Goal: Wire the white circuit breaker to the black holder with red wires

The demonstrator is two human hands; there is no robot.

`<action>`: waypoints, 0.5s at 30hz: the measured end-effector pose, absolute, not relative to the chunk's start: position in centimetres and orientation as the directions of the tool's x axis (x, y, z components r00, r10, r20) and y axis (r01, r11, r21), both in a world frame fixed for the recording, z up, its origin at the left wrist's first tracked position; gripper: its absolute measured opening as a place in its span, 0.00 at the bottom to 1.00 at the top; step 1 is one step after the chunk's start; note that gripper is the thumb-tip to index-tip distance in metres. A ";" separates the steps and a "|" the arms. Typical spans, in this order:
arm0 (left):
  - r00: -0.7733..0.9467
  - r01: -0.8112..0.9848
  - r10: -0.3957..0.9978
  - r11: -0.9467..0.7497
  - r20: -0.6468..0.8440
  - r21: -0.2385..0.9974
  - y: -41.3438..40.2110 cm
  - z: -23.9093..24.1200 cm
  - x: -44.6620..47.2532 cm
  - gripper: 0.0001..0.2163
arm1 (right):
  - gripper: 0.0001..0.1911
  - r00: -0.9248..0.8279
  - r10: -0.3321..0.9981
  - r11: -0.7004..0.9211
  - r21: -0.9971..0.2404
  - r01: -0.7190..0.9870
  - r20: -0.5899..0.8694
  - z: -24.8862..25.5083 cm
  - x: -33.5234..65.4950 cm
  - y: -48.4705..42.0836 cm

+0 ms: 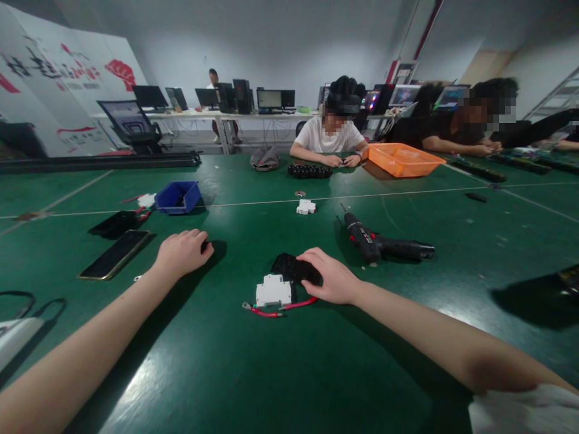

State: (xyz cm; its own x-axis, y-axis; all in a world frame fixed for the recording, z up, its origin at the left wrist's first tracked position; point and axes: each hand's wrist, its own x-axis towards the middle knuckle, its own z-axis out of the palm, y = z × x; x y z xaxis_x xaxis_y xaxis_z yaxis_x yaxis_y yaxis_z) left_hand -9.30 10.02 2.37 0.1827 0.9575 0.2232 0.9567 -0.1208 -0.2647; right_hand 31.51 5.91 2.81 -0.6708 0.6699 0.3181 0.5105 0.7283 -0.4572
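My right hand (332,278) rests on a black ribbed part (289,265) in the middle of the green table (271,361), its fingers curled over it. Just to its left lies a white circuit breaker (273,291) with red wires (280,309) coming out beneath it. My left hand (183,252) lies knuckles up further left, fingers curled over a small dark thing at the fingertips that I cannot make out. A black electric screwdriver (384,243) lies to the right of my right hand.
A phone (115,254) and a black tray (115,224) lie at the left, beside a blue bin (178,197). A second white breaker (306,207) sits mid-table. Across the table, people work next to an orange tray (402,160) and a row of black parts (310,171).
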 end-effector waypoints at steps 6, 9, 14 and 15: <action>0.174 0.966 0.961 -0.124 0.214 -0.227 10.2 2.3 -9.4 0.20 | 0.25 -0.672 0.666 0.732 -0.455 0.506 0.324 2.8 31.5 5.9; 0.171 0.967 0.960 -0.120 0.223 -0.223 10.2 2.3 -9.4 0.21 | 0.25 -0.672 0.664 0.734 -0.455 0.504 0.328 2.8 31.5 5.9; 0.164 0.967 0.951 -0.103 0.261 -0.234 10.0 2.2 -9.3 0.21 | 0.25 -0.672 0.665 0.734 -0.453 0.507 0.326 2.7 31.5 6.0; 0.163 0.966 0.949 -0.099 0.268 -0.238 10.0 2.2 -9.4 0.20 | 0.25 -0.671 0.666 0.733 -0.453 0.508 0.325 2.7 31.5 6.0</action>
State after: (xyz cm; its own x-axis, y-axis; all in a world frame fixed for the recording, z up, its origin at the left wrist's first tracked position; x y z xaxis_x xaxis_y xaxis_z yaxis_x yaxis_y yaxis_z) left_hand -9.35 10.03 2.16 0.1630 0.9494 0.2685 0.9663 -0.0986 -0.2379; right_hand 31.48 5.98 2.69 -0.6710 0.6664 0.3250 0.5082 0.7326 -0.4528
